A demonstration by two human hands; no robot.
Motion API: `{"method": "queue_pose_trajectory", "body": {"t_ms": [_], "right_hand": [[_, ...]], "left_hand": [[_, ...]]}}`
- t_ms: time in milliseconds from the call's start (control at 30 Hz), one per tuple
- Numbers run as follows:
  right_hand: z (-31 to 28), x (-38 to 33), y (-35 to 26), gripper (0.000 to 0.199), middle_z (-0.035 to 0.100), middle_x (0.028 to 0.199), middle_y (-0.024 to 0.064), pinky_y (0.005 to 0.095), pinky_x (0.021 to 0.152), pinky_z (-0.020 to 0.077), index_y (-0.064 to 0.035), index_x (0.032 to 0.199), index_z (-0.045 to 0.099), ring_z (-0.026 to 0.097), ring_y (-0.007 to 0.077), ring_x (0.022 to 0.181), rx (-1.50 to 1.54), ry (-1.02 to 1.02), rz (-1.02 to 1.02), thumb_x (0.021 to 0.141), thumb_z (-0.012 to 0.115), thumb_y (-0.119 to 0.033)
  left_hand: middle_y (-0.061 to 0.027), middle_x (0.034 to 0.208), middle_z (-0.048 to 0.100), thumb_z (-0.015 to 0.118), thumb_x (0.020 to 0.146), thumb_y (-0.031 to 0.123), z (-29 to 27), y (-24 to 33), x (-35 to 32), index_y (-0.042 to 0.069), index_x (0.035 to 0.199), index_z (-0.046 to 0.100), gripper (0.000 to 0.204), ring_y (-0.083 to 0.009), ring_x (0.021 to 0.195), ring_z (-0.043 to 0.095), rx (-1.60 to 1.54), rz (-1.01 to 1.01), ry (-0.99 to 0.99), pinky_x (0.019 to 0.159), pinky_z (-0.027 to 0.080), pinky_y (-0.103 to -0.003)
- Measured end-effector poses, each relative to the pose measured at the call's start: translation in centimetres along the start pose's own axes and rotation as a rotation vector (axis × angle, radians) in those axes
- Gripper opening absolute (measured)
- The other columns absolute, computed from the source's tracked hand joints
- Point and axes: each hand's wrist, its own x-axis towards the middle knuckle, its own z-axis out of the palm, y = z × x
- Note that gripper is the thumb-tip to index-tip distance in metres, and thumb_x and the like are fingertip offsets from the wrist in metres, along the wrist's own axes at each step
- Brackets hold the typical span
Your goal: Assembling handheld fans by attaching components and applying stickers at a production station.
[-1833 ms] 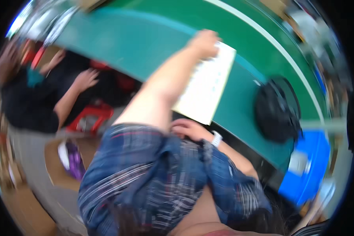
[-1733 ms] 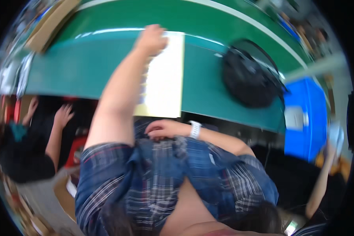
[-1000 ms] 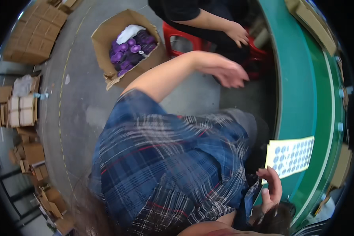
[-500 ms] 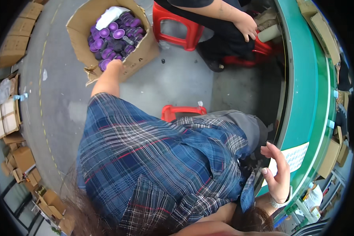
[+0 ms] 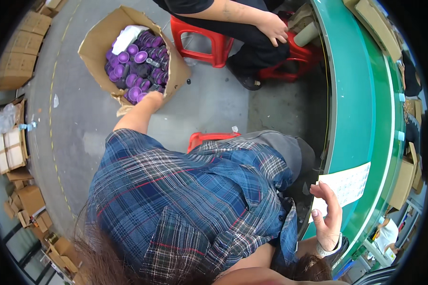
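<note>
Left hand (image 5: 153,97) now down among purple caps (image 5: 137,71), cardboard box (image 5: 100,42) wall alongside.

My shirt (image 5: 185,204) is a blue plaid crossed with red and white lines. The far-left cardboard box (image 5: 96,47) is brown, filled with purple caps (image 5: 138,66) and one white piece (image 5: 126,37). Two stools (image 5: 202,40) are red, one far, one near under me. On the right the table (image 5: 361,109) is green, and the sheet (image 5: 347,185) on it is white with pale dots
</note>
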Motion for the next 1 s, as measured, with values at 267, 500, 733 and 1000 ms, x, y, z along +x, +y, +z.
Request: {"method": "queue_pose_trajectory", "body": {"t_ms": [267,500,733,1000], "right_hand": [[0.8,-1.2,2.3,0.054,0.059,0.112,0.0169,0.0365,0.092,0.0421,0.0005,0.127,0.045,0.058,0.0283,0.102,0.078,0.158,-0.063,0.077,0.061,-0.013],[0.9,-1.4,1.9,0.053,0.059,0.111,0.0160,0.0352,0.090,0.0436,0.0018,0.127,0.044,0.059,0.0258,0.101,0.135,0.089,-0.134,0.078,0.060,-0.009],[2.1,-1.4,1.7,0.051,0.061,0.107,0.0150,0.0340,0.089,0.0440,0.0013,0.126,0.046,0.059,0.0253,0.100,0.101,0.092,-0.112,0.077,0.060,-0.004],[2.4,-1.8,3.1,0.051,0.061,0.106,0.0151,0.0334,0.088,0.0443,0.0007,0.124,0.048,0.059,0.0243,0.097,0.182,0.140,-0.049,0.075,0.060,-0.002]], "left_hand": [[-0.0150,0.089,0.066,0.053,0.077,0.027,5.5,6.1,-1.0,0.009,0.082,0.068,0.024,-0.0289,0.084,0.064,0.392,0.490,-0.114,0.074,0.051,-0.039],[-0.0199,0.096,0.065,0.054,0.080,0.022,4.8,14.5,-0.2,0.002,0.093,0.066,0.027,-0.0315,0.091,0.063,0.130,0.458,-0.082,0.081,0.049,-0.041],[-0.0176,0.102,0.064,0.044,0.090,0.053,-2.8,12.5,1.7,0.002,0.109,0.059,0.057,-0.0337,0.095,0.062,-1.102,0.171,-0.632,0.078,0.051,-0.045],[-0.0227,0.130,0.046,0.039,0.089,0.056,5.1,8.1,8.0,0.000,0.130,0.044,0.069,-0.0322,0.118,0.048,-1.190,-0.383,0.141,0.097,0.039,-0.041]]}}
